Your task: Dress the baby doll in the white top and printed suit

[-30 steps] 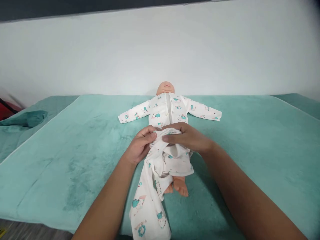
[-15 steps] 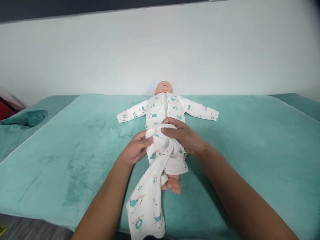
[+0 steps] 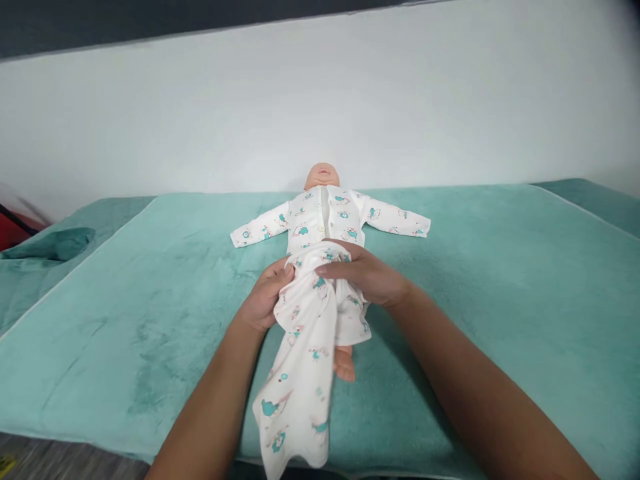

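A baby doll (image 3: 323,177) lies on its back, arms spread, in a white button-front top (image 3: 300,217) printed with small teal and pink figures. Bunched white baby trousers (image 3: 305,353) in the same print lie over its lower body, the long end hanging toward me; folds hide their exact cut. My left hand (image 3: 267,293) grips the gathered cloth at its left edge, thumb on top. On the other side my right hand (image 3: 367,270) has its thumb over the upper edge and its fingers behind the cloth. One bare foot (image 3: 344,363) shows below; the other is covered.
A teal padded cover (image 3: 500,320) spreads under the doll. Behind it rises a white wall (image 3: 320,100). At the far left are a fold of teal cloth (image 3: 55,243) and a red item (image 3: 13,230). Grey floor (image 3: 55,457) shows at the lower left.
The gathered cloth has shifted slightly left and spread, its twisted loop now less visible. The hanging end now covers one foot that partly showed before. Both hands keep their hold.
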Motion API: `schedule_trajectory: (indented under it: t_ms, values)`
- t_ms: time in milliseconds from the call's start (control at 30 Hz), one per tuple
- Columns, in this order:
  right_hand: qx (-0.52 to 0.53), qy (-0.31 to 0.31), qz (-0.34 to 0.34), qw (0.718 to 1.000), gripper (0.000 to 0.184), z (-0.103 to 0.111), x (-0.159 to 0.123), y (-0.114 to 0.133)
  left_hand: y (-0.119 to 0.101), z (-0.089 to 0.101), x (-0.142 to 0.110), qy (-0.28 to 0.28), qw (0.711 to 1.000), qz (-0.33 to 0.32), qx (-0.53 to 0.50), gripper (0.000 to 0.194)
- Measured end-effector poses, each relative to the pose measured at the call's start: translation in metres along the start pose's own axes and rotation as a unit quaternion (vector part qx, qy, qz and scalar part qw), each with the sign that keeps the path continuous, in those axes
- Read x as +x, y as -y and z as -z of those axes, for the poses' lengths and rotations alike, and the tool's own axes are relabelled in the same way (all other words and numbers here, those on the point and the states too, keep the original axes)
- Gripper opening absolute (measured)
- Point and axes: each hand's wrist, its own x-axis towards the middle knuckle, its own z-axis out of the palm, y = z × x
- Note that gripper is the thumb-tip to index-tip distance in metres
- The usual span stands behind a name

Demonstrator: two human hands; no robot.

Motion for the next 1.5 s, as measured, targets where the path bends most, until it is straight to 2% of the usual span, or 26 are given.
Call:
schedule_trajectory:
  t_ms: [100, 200, 267, 333, 400, 467, 567, 633, 733, 833, 900, 967, 1067, 1167, 1267, 1367, 1500]
  values:
    - [0.094, -0.019, 0.016, 0.995, 0.027, -0.001, 0.003, -0.003, -0.003, 0.001, -0.001, 0.082, 0.994, 0.052, 0.041, 0.048]
    - [0.090, -0.008, 0.020, 0.996, 0.027, -0.001, 0.005, -0.005, -0.005, 0.003, -0.003, 0.114, 0.986, 0.096, 0.073, 0.046]
    - [0.045, -0.014, 0.022, 0.999, 0.027, 0.000, 0.003, -0.004, -0.003, 0.004, -0.005, 0.090, 0.990, 0.091, 0.057, 0.042]
    - [-0.025, -0.002, 0.011, 1.000, 0.026, 0.001, 0.001, 0.000, 0.000, 0.004, -0.006, 0.046, 0.997, 0.054, 0.008, 0.043]
    - [-0.110, 0.059, -0.015, 0.992, 0.028, 0.002, -0.001, 0.007, 0.003, 0.004, -0.006, 0.000, 0.999, 0.010, -0.033, 0.044]
    - [-0.185, 0.135, -0.038, 0.973, 0.029, 0.003, -0.004, 0.014, 0.005, 0.003, -0.007, -0.034, 0.999, -0.008, -0.037, 0.042]
    - [-0.225, 0.175, -0.055, 0.957, 0.026, 0.003, -0.006, 0.017, 0.005, 0.001, -0.008, -0.054, 0.998, -0.001, -0.012, 0.040]
    - [-0.193, 0.158, -0.056, 0.967, 0.030, 0.004, -0.006, 0.013, 0.005, 0.000, -0.008, -0.050, 0.999, 0.005, -0.003, 0.042]
    - [-0.099, 0.095, -0.025, 0.990, 0.032, 0.005, -0.006, 0.002, 0.003, 0.000, -0.008, -0.026, 0.999, 0.015, 0.011, 0.050]
    - [-0.040, 0.024, 0.018, 0.999, 0.028, 0.006, -0.004, -0.006, -0.002, 0.000, -0.009, 0.048, 0.997, 0.048, 0.040, 0.056]
    - [-0.045, 0.006, 0.029, 0.999, 0.026, 0.004, -0.003, -0.006, -0.005, 0.002, -0.010, 0.103, 0.989, 0.082, 0.063, 0.053]
    - [-0.089, 0.001, 0.033, 0.996, 0.026, 0.001, -0.003, -0.003, -0.007, 0.002, -0.012, 0.117, 0.986, 0.096, 0.068, 0.045]
    - [-0.192, 0.004, 0.022, 0.981, 0.025, -0.005, -0.003, 0.004, -0.005, -0.001, -0.018, 0.066, 0.996, 0.061, 0.028, 0.040]
    - [-0.292, 0.041, 0.001, 0.956, 0.022, -0.009, -0.004, 0.010, 0.000, -0.012, -0.032, -0.023, 0.999, 0.025, -0.024, 0.044]
    - [-0.396, 0.080, 0.008, 0.915, 0.018, -0.010, -0.005, 0.011, 0.003, -0.033, -0.055, -0.135, 0.989, 0.015, -0.060, 0.045]
    - [-0.488, 0.096, 0.026, 0.867, 0.017, -0.010, -0.007, 0.010, 0.004, -0.061, -0.081, -0.227, 0.969, 0.035, -0.087, 0.048]
    - [-0.535, 0.128, 0.025, 0.835, 0.018, -0.009, -0.009, 0.008, 0.010, -0.093, -0.112, -0.313, 0.941, 0.072, -0.111, 0.056]
